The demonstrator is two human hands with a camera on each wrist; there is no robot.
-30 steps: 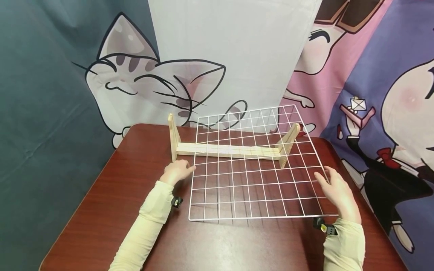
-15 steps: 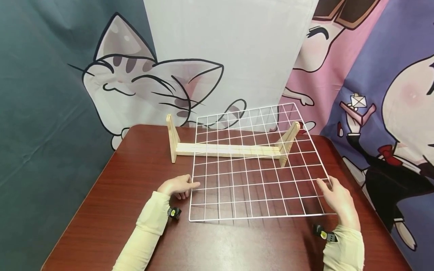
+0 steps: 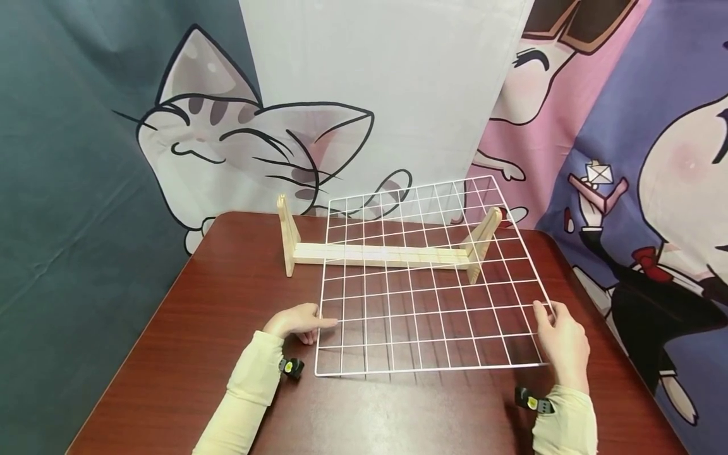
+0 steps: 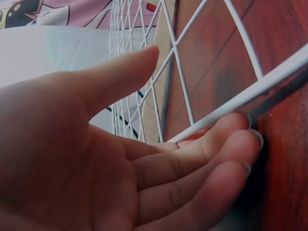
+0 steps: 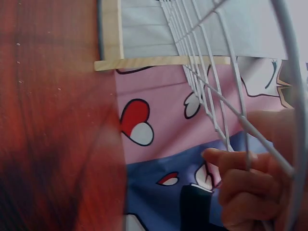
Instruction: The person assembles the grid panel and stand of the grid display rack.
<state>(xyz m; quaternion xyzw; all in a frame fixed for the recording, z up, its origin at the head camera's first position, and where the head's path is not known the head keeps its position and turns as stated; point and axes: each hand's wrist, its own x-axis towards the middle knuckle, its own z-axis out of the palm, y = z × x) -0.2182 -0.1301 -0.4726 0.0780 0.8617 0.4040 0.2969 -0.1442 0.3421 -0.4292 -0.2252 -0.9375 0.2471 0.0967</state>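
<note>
A white wire grid panel (image 3: pixel 421 370) leans at a slant over a pale wooden stand (image 3: pixel 381 255), with its near edge low by the table. My left hand (image 3: pixel 297 320) is at the panel's left edge. In the left wrist view its fingers (image 4: pixel 211 149) reach just under the thick rim wire, nearly straight, while the thumb (image 4: pixel 130 70) points out over the grid without pinching. On the opposite side, my right hand (image 3: pixel 565 344) grips the right edge. Its curled fingers (image 5: pixel 248 187) lie behind the wires in the right wrist view; the thumb is partly hidden.
The stand's left upright (image 3: pixel 287 237) and right upright (image 3: pixel 483 243) rise from a crossbar at the back of the reddish-brown table (image 3: pixel 188 354). A cartoon-printed cloth (image 3: pixel 387 76) hangs right behind the table. Both wrists carry small black cameras.
My left hand has slid towards me along the left edge, and its fingers have come beneath the rim. My right hand has moved slightly nearer and closed on the right edge.
</note>
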